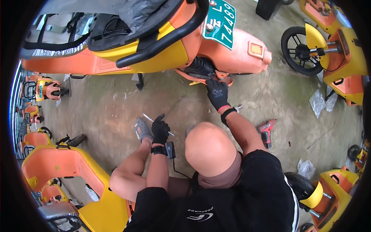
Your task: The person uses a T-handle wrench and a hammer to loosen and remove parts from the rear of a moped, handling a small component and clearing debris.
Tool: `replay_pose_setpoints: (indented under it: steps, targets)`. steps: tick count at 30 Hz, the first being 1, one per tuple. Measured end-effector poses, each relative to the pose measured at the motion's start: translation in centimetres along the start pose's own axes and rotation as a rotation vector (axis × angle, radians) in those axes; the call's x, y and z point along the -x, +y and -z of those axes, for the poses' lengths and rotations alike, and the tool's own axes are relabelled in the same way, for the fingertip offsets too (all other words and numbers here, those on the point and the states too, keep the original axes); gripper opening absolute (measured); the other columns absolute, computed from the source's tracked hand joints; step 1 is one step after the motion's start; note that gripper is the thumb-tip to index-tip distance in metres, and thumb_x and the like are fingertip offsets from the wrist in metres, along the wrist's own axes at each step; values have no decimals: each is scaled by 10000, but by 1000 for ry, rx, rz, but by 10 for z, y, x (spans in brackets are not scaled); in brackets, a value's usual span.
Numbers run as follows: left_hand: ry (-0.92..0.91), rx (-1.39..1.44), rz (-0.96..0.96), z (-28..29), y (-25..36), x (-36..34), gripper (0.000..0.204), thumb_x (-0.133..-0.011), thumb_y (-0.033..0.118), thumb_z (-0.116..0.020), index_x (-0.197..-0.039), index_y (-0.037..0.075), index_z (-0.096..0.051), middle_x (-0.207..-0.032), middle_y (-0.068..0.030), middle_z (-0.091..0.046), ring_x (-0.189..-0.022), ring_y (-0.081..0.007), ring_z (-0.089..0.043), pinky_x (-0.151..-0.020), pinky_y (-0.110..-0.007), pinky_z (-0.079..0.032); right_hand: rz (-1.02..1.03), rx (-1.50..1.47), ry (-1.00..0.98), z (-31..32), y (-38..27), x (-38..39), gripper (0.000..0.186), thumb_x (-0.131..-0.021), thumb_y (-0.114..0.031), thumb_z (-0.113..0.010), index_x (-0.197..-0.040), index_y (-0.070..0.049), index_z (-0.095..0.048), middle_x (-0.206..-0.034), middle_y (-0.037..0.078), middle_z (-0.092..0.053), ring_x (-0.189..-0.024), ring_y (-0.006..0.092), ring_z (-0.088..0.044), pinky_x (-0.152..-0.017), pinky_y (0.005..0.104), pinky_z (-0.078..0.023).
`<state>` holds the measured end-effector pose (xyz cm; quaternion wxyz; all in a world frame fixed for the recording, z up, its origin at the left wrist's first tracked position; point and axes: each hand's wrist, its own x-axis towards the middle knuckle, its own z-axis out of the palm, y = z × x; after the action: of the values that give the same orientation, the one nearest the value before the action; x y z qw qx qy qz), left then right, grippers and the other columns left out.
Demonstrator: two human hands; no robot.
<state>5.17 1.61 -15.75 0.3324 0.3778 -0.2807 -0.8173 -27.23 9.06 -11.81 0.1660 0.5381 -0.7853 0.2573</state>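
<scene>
My left hand [160, 130], in a black glove, is closed around a thin silver rod-like tool [147, 117], which sticks out on both sides of the fist. It is held above the floor near my grey clog [142, 129]. My right hand [218, 94], also black-gloved, reaches forward to the lower rear of an orange and yellow scooter [166, 52]. Its fingers are bent in at an orange bracket [222, 74] just below the black shock absorber [202, 66]. What the fingertips grip there is hidden.
A red cordless drill [266, 131] lies on the concrete floor right of my right forearm. Behind my right wrist is a small metal piece [239, 108]. More scooters stand around, one with its black front wheel [300, 50] at the far right. Clear plastic bags [317, 103] lie near it.
</scene>
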Motion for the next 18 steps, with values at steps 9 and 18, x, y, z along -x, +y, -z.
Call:
replay_pose_setpoints:
  steps: [9, 18]
  targets:
    - [500, 336, 307, 36, -24, -11, 96, -845, 153, -484, -865, 75, -536, -506, 2, -353, -437, -175, -394, -420, -334, -350, -5, -198, -69, 25, 1, -18, 245, -745, -126, -570, -982, -66, -545, -931, 119, -592, -853, 283, -562, -756, 409, -400]
    - [-195, -1527, -128, 32, -44, 21, 250, -777, 122, -564, -1000, 22, -509, -939, -158, -604, -820, -282, -605, -706, -411, -498, -173, -382, 148, 66, 47, -3, 416, -655, -311, -741, -921, -61, -542, -846, 81, -554, -835, 287, -509, -789, 405, -382]
